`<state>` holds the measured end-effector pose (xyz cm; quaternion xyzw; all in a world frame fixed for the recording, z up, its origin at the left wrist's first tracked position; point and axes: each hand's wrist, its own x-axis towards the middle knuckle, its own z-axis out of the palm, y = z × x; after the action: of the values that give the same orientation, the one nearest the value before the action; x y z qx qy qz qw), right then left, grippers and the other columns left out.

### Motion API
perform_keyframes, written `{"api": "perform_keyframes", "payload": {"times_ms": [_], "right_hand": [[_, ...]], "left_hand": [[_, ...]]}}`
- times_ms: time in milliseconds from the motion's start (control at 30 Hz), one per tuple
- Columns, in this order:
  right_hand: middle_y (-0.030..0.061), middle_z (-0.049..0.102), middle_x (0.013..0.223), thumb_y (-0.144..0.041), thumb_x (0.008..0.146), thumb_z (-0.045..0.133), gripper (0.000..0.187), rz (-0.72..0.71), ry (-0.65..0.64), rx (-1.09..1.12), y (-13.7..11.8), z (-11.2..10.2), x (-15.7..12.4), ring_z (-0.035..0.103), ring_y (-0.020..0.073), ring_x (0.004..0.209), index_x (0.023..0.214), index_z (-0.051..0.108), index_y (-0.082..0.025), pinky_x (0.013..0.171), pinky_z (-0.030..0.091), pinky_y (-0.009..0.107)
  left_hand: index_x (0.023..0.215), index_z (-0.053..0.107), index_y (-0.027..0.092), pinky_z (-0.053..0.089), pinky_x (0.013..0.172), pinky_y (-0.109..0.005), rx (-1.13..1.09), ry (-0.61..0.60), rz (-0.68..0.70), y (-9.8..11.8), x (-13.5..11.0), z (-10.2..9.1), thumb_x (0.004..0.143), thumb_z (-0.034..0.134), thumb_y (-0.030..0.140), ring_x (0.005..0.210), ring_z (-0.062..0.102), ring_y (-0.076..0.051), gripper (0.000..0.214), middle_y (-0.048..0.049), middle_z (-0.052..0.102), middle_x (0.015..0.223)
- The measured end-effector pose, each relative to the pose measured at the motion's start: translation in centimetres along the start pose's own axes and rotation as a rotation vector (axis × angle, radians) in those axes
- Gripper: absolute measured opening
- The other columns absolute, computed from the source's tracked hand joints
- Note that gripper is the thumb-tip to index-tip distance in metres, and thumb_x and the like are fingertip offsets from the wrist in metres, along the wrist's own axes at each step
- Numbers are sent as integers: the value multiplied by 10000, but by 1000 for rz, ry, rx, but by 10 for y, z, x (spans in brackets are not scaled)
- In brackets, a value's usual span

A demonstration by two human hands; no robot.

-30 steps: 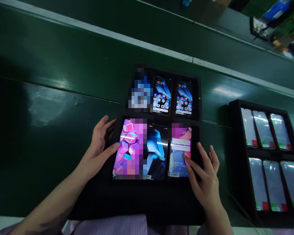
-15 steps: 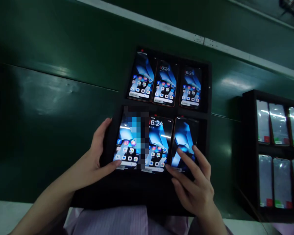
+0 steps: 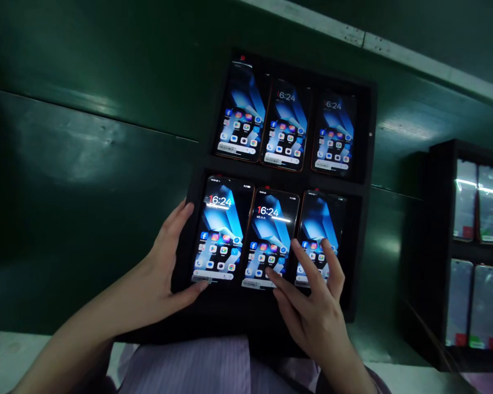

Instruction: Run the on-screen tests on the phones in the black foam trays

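A black tray [image 3: 291,179] holds two rows of lit smartphones, three in each row. My left hand [image 3: 166,262] grips the tray's left side, fingers along the outer wall and thumb at the lower edge of the front-left phone [image 3: 222,219]. Over the front row, my right hand [image 3: 316,295] is open with fingers spread. Its fingertips are at the lower part of the front-middle phone [image 3: 273,227] and over the front-right phone [image 3: 322,216], which it partly covers. Home-screen icons show on these phones, and several display 16:24.
Another black tray [image 3: 439,219] on the right holds phones with pale, greyish faces and red and green labels; the frame cuts it off. Both trays rest on a green work surface [image 3: 107,191]. A pale strip [image 3: 312,22] crosses the far side.
The front-right phone showed only wallpaper; app icons now appear on it. My right hand has shifted left over the front-middle phone. The view has shifted slightly. My left hand keeps its place.
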<state>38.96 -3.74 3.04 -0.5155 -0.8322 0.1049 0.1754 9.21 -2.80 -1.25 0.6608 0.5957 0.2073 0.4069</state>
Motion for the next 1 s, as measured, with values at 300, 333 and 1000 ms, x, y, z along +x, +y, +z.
{"api": "perform_keyframes", "payload": {"times_ms": [300,333,1000], "right_hand": [[76,559,1535,-149,1014,513,306,-16,102,112,6,-10,-1,335,314,1577,1167,763,-234,1194,461,480],[84,570,1517,-149,1017,515,300,-18,102,110,5,-10,0,339,314,1574,1164,764,-231,1197,454,480],[74,617,1498,-172,988,619,205,65,158,-8,8,3,20,235,380,1619,1116,768,-228,1215,435,619]], "left_hand": [[1684,47,372,414,1177,-724,163,96,11,14,12,7,914,656,500,1587,252,-457,990,-128,203,1737],[1684,59,366,434,1165,-721,152,116,13,15,13,9,904,673,508,1579,275,-460,1002,-136,214,1732],[1683,179,282,345,1213,-776,143,294,-68,29,37,16,818,712,700,1569,297,-485,1099,-181,348,1670]]}}
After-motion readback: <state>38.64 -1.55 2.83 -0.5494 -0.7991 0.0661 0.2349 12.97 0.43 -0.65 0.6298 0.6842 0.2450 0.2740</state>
